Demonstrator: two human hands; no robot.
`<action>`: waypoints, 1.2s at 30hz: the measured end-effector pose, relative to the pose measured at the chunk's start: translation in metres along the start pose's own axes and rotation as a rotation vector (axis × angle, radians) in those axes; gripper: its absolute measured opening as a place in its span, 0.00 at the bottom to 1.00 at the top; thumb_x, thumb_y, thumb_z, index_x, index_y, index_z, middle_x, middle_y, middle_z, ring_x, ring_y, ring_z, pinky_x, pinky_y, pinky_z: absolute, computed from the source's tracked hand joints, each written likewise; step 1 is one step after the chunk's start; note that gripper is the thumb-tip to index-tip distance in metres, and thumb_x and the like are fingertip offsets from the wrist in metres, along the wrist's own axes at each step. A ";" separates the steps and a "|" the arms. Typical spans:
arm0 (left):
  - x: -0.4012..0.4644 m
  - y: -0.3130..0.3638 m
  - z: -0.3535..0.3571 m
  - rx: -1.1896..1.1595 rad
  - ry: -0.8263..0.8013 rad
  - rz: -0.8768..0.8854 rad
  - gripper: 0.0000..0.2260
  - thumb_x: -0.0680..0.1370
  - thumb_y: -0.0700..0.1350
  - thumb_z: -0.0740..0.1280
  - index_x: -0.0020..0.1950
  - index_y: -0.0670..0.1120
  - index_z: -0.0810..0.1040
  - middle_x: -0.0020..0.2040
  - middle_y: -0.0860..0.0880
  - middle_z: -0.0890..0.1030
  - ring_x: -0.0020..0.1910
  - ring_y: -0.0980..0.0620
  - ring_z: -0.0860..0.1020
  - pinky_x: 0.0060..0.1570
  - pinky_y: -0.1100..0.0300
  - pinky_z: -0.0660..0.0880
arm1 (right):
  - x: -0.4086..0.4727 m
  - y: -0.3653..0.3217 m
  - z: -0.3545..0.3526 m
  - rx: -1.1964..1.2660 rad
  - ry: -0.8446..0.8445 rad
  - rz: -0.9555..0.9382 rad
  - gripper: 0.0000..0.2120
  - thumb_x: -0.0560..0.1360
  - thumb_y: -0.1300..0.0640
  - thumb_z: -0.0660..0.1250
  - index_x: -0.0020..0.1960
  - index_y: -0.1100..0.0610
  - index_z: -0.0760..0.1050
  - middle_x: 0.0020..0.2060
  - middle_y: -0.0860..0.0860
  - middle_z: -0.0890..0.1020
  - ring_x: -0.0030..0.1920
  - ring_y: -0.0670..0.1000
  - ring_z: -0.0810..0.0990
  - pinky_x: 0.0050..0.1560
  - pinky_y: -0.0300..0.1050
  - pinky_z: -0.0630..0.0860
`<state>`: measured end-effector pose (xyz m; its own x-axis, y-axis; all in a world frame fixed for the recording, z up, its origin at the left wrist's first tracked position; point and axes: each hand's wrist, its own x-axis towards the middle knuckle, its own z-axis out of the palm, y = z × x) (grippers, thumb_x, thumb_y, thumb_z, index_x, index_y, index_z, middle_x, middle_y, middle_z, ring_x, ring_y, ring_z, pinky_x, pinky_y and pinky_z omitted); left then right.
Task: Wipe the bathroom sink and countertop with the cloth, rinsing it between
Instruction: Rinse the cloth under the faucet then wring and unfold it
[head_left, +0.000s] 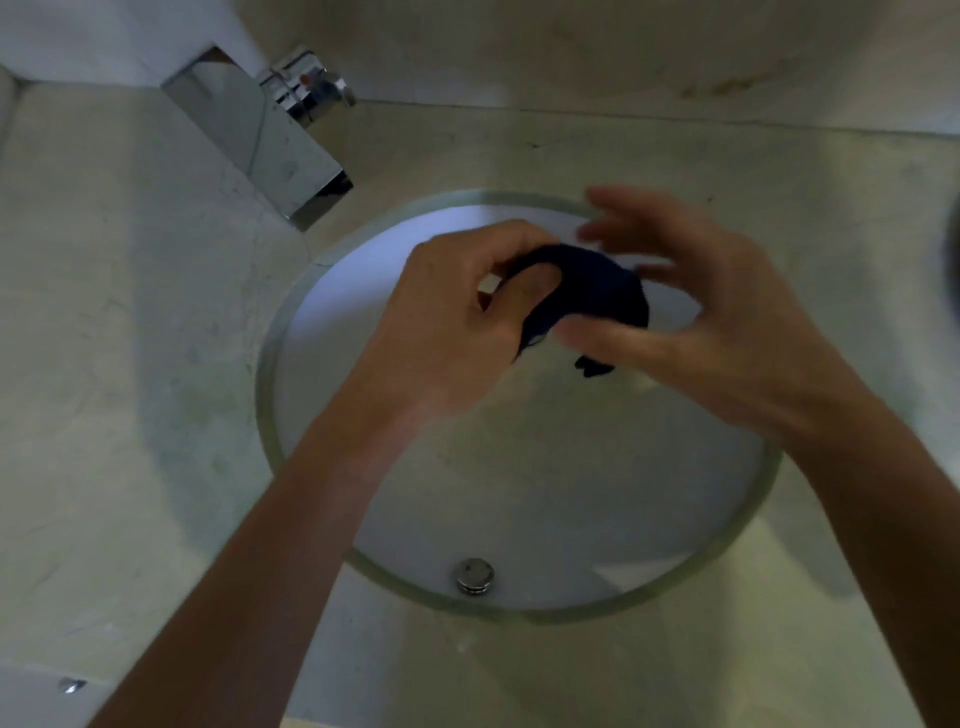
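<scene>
Item: cloth (587, 291), dark, small, bunched into a soft wad; held in the air above the far half of the sink (270, 395), between both hands

Left hand (457, 306): fingers curled round the left end of the cloth, thumb tucked against it; a firm grip

Right hand (691, 312): blurred; thumb and fingers spread and bent about the right side of the cloth, thumb under it; whether it truly pinches the fabric or only cups it cannot be told

Sink: round, white bowl set under a pale stone countertop (130, 364), glassy green rim; small metal overflow fitting (474, 575) on the near wall

Faucet (291, 156): square chrome spout at far left, its mouth just over the bowl's far-left edge, well apart from the cloth; no water seen running

Handling, judged: light, limp, no stiffness; folds and droops, a loose corner hanging below the wad; if wet, likely to drip and slide a little in the fingers. Best taken by gathering the bulk in the palm, not by a corner; not fragile, may be wrung hard
</scene>
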<state>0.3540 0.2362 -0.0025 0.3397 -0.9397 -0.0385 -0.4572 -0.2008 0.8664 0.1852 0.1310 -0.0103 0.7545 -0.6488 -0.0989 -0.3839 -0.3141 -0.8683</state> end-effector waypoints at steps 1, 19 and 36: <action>0.001 0.003 -0.003 -0.039 0.011 0.002 0.10 0.82 0.40 0.63 0.55 0.48 0.83 0.47 0.56 0.85 0.49 0.60 0.82 0.47 0.64 0.79 | 0.004 -0.004 0.003 -0.018 -0.045 -0.025 0.36 0.67 0.41 0.77 0.72 0.48 0.72 0.60 0.39 0.81 0.61 0.39 0.79 0.62 0.41 0.77; -0.013 -0.038 0.006 -0.871 -0.177 -0.306 0.25 0.66 0.54 0.81 0.54 0.40 0.82 0.55 0.45 0.82 0.57 0.47 0.80 0.64 0.47 0.75 | 0.011 -0.016 -0.012 0.620 0.134 0.414 0.09 0.80 0.46 0.66 0.55 0.48 0.81 0.48 0.43 0.87 0.50 0.44 0.86 0.53 0.44 0.82; -0.013 -0.035 -0.005 -0.334 -0.012 -0.276 0.04 0.79 0.43 0.71 0.51 0.44 0.80 0.46 0.46 0.85 0.47 0.55 0.83 0.47 0.61 0.79 | 0.013 0.003 -0.022 0.377 -0.057 0.209 0.10 0.78 0.56 0.69 0.58 0.48 0.79 0.51 0.41 0.86 0.54 0.42 0.84 0.50 0.35 0.81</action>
<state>0.3692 0.2565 -0.0296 0.4014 -0.8669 -0.2956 -0.0587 -0.3465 0.9362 0.1818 0.1064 -0.0033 0.7132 -0.6293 -0.3086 -0.3181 0.1018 -0.9426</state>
